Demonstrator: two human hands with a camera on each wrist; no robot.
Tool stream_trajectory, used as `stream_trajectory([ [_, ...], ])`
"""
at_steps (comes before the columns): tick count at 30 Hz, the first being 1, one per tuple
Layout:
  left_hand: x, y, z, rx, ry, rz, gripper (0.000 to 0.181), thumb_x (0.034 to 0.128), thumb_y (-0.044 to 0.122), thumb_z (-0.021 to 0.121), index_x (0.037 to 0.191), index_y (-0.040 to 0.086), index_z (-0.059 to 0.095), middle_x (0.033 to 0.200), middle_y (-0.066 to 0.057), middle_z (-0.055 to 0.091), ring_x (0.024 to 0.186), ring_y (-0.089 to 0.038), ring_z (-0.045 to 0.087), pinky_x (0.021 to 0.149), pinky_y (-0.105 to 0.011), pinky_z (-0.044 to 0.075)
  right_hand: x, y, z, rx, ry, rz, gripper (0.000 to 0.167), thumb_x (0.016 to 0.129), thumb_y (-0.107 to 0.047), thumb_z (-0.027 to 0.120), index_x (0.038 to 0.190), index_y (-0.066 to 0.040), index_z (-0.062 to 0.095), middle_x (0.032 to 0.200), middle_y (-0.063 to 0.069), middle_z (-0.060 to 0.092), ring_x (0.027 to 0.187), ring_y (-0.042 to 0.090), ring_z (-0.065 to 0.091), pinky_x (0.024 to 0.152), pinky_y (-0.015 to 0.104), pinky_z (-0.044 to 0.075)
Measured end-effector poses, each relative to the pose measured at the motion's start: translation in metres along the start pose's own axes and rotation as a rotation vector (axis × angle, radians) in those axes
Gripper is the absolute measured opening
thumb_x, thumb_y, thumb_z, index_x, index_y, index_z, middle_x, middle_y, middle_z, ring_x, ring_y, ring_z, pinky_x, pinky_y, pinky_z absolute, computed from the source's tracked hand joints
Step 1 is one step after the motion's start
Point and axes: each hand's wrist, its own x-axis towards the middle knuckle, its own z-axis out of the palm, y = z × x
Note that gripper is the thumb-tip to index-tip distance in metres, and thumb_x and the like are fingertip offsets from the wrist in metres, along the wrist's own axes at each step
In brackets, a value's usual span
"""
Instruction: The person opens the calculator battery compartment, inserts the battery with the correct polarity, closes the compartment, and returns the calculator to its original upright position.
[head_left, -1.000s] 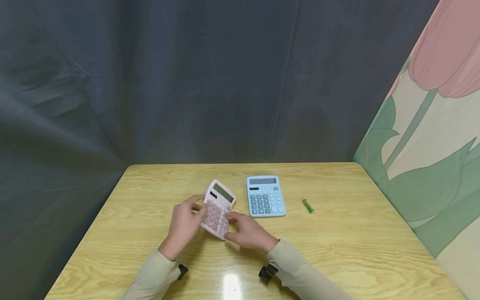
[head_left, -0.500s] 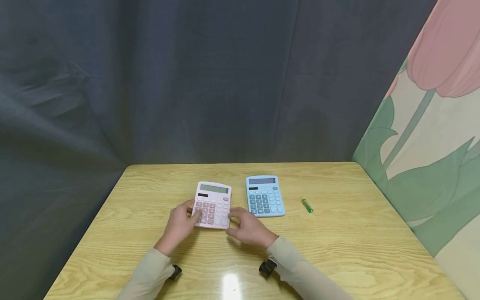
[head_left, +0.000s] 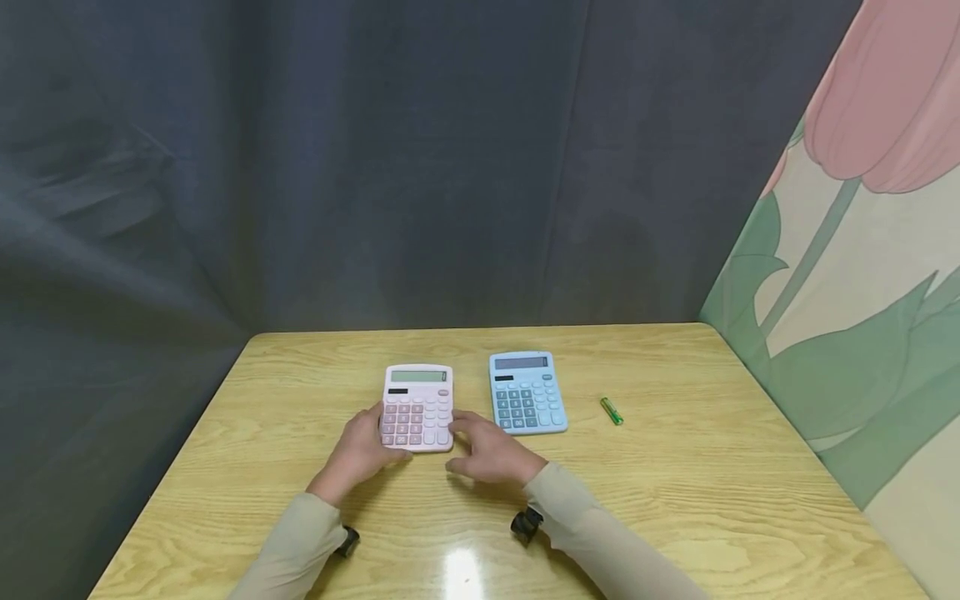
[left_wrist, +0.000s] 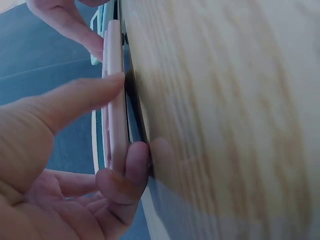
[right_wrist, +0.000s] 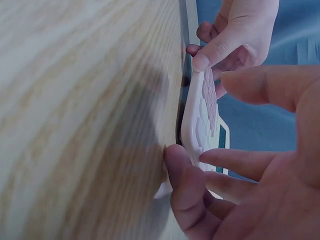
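The pink calculator [head_left: 417, 392] lies face up and about level at the table's middle, its screen away from me; whether it fully touches the wood is hard to tell. My left hand [head_left: 358, 450] holds its near left corner, thumb on the front edge and fingertips curled at the left side. In the left wrist view, the thumb [left_wrist: 95, 95] presses the calculator's edge [left_wrist: 116, 125]. My right hand [head_left: 491, 452] is at the right edge; in the right wrist view, its fingertips touch the calculator's side [right_wrist: 190, 120] while the thumb [right_wrist: 260, 85] stays apart from it.
A blue calculator [head_left: 528, 396] lies face up just right of the pink one. Farther right is a small green battery [head_left: 612, 411]. The wooden table [head_left: 675, 500] ends at a dark curtain [head_left: 420, 167] behind, with a flower-patterned panel [head_left: 847, 333] on the right.
The pink calculator has turned from tilted and slanted to straight and level, moving slightly left. My left thumb has slid from its keys to the front edge. The right thumb has come off it.
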Motion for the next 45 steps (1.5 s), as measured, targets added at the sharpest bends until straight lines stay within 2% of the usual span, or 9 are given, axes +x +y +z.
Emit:
stream_trajectory([
  [6, 0.001, 0.000, 0.001, 0.019, -0.009, -0.012, 0.093, 0.0694, 0.010, 0.091, 0.146, -0.007, 0.041, 0.118, -0.017, 0.065, 0.107, -0.030, 0.060, 0.098, -0.049, 0.049, 0.000, -0.001, 0.001, 0.000, -0.001, 0.017, 0.067, 0.085, -0.027, 0.073, 0.142, 0.000, 0.052, 0.159, 0.014, 0.035, 0.144, 0.034, 0.036, 0.118, 0.048, 0.030],
  [12, 0.002, -0.002, -0.003, 0.041, -0.006, -0.009, 0.094, 0.0701, 0.009, 0.090, 0.146, -0.012, 0.039, 0.117, -0.021, 0.065, 0.105, -0.032, 0.061, 0.097, -0.051, 0.049, -0.007, 0.002, 0.001, 0.011, -0.005, 0.054, 0.070, 0.085, -0.030, 0.072, 0.144, -0.002, 0.050, 0.159, 0.018, 0.032, 0.145, 0.038, 0.033, 0.117, 0.054, 0.029],
  [19, 0.008, -0.007, -0.010, 0.100, -0.006, -0.008, 0.095, 0.0705, 0.011, 0.090, 0.145, -0.016, 0.036, 0.114, -0.023, 0.064, 0.102, -0.033, 0.061, 0.095, -0.052, 0.049, -0.018, 0.008, -0.003, 0.010, 0.020, 0.061, 0.073, 0.083, -0.030, 0.073, 0.144, 0.001, 0.049, 0.156, 0.024, 0.034, 0.143, 0.042, 0.035, 0.114, 0.057, 0.032],
  [25, 0.013, -0.008, -0.015, 0.145, -0.012, -0.048, 0.083, 0.0703, 0.015, 0.090, 0.140, -0.006, 0.049, 0.101, -0.012, 0.065, 0.090, -0.026, 0.060, 0.083, -0.049, 0.052, -0.023, 0.011, -0.007, 0.021, 0.026, 0.053, 0.073, 0.084, -0.031, 0.073, 0.144, 0.002, 0.048, 0.154, 0.027, 0.035, 0.140, 0.043, 0.038, 0.113, 0.056, 0.034],
  [28, 0.015, -0.009, -0.015, 0.149, -0.010, -0.051, 0.076, 0.0705, 0.014, 0.089, 0.135, -0.004, 0.054, 0.099, -0.010, 0.065, 0.090, -0.026, 0.059, 0.082, -0.049, 0.052, -0.025, 0.013, -0.007, 0.028, 0.027, 0.042, 0.073, 0.084, -0.030, 0.073, 0.144, 0.002, 0.048, 0.152, 0.027, 0.036, 0.138, 0.043, 0.040, 0.113, 0.055, 0.035],
  [30, 0.016, -0.010, -0.014, 0.135, -0.008, -0.052, 0.073, 0.0714, 0.012, 0.088, 0.134, -0.005, 0.054, 0.102, -0.012, 0.066, 0.094, -0.028, 0.059, 0.086, -0.050, 0.051, -0.026, 0.015, -0.007, 0.030, 0.029, 0.032, 0.072, 0.084, -0.030, 0.074, 0.143, 0.003, 0.048, 0.151, 0.027, 0.038, 0.137, 0.042, 0.041, 0.113, 0.055, 0.035],
  [32, 0.017, -0.011, -0.013, 0.122, -0.005, -0.051, 0.080, 0.0724, 0.011, 0.088, 0.139, -0.007, 0.048, 0.110, -0.017, 0.065, 0.101, -0.032, 0.059, 0.093, -0.051, 0.049, -0.026, 0.016, -0.007, 0.032, 0.027, 0.031, 0.072, 0.085, -0.029, 0.074, 0.143, 0.003, 0.048, 0.151, 0.027, 0.039, 0.138, 0.042, 0.041, 0.113, 0.054, 0.035],
  [37, 0.016, -0.010, -0.011, 0.137, -0.007, -0.053, 0.088, 0.0746, 0.012, 0.087, 0.149, -0.002, 0.042, 0.128, -0.028, 0.056, 0.117, -0.041, 0.052, 0.102, -0.055, 0.043, -0.029, 0.019, -0.008, 0.036, 0.029, 0.028, 0.070, 0.086, -0.028, 0.073, 0.144, 0.003, 0.048, 0.151, 0.027, 0.039, 0.139, 0.042, 0.039, 0.113, 0.054, 0.034],
  [45, 0.017, -0.009, -0.013, 0.170, 0.004, -0.062, 0.081, 0.0750, 0.014, 0.086, 0.146, 0.001, 0.049, 0.130, -0.030, 0.055, 0.117, -0.041, 0.051, 0.100, -0.055, 0.044, -0.031, 0.022, -0.014, 0.058, 0.057, -0.003, 0.068, 0.086, -0.027, 0.073, 0.141, 0.005, 0.050, 0.147, 0.026, 0.044, 0.133, 0.039, 0.046, 0.111, 0.054, 0.038],
])
